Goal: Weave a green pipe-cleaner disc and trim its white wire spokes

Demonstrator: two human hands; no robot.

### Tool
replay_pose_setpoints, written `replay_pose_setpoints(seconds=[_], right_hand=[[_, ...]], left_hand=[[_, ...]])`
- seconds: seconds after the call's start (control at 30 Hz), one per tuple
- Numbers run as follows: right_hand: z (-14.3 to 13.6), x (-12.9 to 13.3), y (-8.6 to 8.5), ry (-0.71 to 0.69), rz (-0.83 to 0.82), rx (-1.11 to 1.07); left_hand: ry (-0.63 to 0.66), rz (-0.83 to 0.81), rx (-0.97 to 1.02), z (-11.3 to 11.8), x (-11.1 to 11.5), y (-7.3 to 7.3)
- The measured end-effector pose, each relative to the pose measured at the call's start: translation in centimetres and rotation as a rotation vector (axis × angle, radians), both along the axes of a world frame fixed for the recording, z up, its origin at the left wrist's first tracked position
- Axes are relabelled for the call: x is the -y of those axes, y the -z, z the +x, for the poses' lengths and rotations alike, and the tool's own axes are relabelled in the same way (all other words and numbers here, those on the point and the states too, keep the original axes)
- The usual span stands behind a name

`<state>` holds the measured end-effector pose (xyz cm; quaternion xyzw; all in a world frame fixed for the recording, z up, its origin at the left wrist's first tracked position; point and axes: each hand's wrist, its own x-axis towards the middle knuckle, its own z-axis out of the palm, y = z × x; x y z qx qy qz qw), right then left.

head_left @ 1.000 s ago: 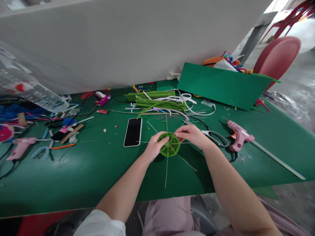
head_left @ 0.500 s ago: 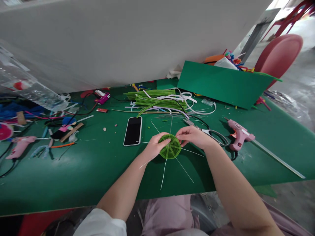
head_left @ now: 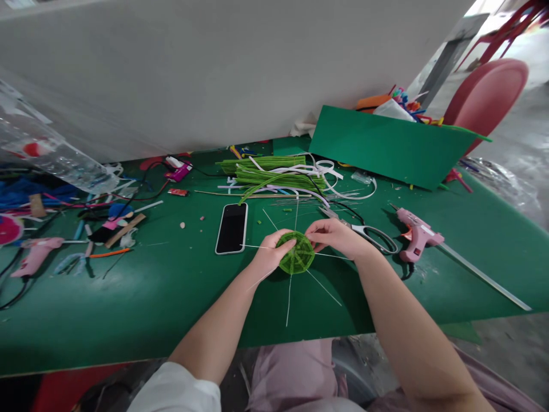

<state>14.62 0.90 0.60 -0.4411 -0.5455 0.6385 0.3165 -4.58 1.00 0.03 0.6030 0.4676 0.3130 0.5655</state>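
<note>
A round green woven disc (head_left: 297, 254) with several thin white wires sticking out around it is held above the green table. My left hand (head_left: 272, 252) grips its left edge, thumb on top. At its upper right edge, the fingers of my right hand (head_left: 328, 236) are pinched together; whatever lies between the fingertips is too small to make out. Behind the disc lie bundles of green pipe cleaners (head_left: 278, 177) with pale strips over them. Scissors (head_left: 373, 236) rest beside my right hand, and a phone (head_left: 232, 229) lies left of my left hand.
A pink glue gun (head_left: 418, 232) with a long glue stick lies at the right, another (head_left: 40, 254) at the left. Craft scraps and a plastic bottle (head_left: 55, 149) are on the left. A green board (head_left: 386, 143) leans at the back right, near a red chair (head_left: 489, 103).
The disc has turned slightly and risen a little, so its wires point at somewhat different angles. Both hands keep nearly the same place and hold.
</note>
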Motion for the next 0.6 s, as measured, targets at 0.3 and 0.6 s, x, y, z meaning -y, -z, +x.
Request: replay_pose_setpoints(seconds=[0.3, 0.6], right_hand=[[0.23, 0.00, -0.22, 0.031, 0.088, 0.088], [-0.08, -0.10, 0.30, 0.048, 0.105, 0.111]], left_hand=[[0.012, -0.036, -0.017, -0.15, -0.13, -0.04], [0.021, 0.072, -0.119, -0.02, -0.13, 0.21]])
